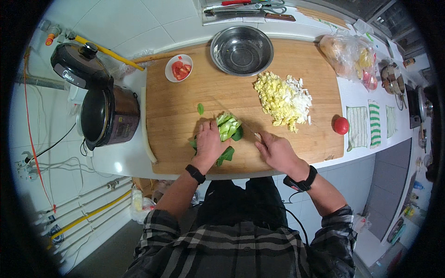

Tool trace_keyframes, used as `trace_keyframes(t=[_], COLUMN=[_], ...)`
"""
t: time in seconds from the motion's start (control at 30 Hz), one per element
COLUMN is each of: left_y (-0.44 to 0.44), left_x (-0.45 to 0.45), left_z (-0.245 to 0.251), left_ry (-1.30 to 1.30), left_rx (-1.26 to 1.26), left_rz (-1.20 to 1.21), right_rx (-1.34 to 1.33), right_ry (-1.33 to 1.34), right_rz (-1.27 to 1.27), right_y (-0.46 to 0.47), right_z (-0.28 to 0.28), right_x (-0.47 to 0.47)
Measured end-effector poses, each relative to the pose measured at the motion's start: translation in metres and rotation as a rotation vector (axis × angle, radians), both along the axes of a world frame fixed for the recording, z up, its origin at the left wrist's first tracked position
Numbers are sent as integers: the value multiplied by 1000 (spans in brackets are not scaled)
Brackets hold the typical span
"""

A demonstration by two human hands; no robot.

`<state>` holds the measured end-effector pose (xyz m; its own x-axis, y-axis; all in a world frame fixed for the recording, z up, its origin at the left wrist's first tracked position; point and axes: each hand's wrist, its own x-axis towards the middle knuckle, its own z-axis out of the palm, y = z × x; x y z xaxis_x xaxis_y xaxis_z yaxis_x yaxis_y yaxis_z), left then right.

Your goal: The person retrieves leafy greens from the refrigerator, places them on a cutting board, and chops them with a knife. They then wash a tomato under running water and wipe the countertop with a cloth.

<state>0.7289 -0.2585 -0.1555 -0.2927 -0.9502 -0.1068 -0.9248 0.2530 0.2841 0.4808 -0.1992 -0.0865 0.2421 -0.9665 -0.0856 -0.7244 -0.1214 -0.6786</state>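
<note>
My left hand [209,141] presses down on a bunch of leafy greens with pale green stalks [228,127] near the middle of a large wooden cutting board [180,139]. My right hand [278,151] grips the handle of a kitchen knife [246,125], whose thin blade slants up and left beside the cut stalks. Dark green leaves [226,155] stick out under and beside my left hand. One loose leaf [200,108] lies above it. To the right of the greens is a pile of chopped napa cabbage [281,99], yellow and white.
A steel bowl [242,51] and a small white bowl of cut tomato [179,68] stand at the board's back. A whole tomato [341,125] sits at its right edge. Left is an open rice cooker [111,114]; at the right, plastic bags [347,59] and striped cloths [357,128].
</note>
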Motion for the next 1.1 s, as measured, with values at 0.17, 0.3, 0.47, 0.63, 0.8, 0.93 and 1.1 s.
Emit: trace_keyframes(t=[0.17, 0.3, 0.47, 0.63, 0.8, 0.93, 1.1], left_y=[-3, -4, -3, -2, -2, -1, 11], left_x=[-1, -1, -1, 0, 0, 2, 10], left_z=[0, 0, -4, -14, -15, -5, 12], left_ry=[-59, -29, -106, -148, -105, -51, 4], left_rx=[19, 66, 46, 31, 40, 38, 44], left_rz=[-13, -17, -56, -83, -37, -23, 95], right_rx=[55, 58, 115, 164, 55, -21, -21], right_ry=[80, 128, 210, 288, 242, 204, 149], right_rz=[114, 138, 146, 188, 116, 71, 92], right_y=[16, 16, 9, -5, -9, -8, 6], right_z=[14, 10, 10, -8, -46, -52, -15], right_x=[1, 8, 17, 27, 40, 39, 34])
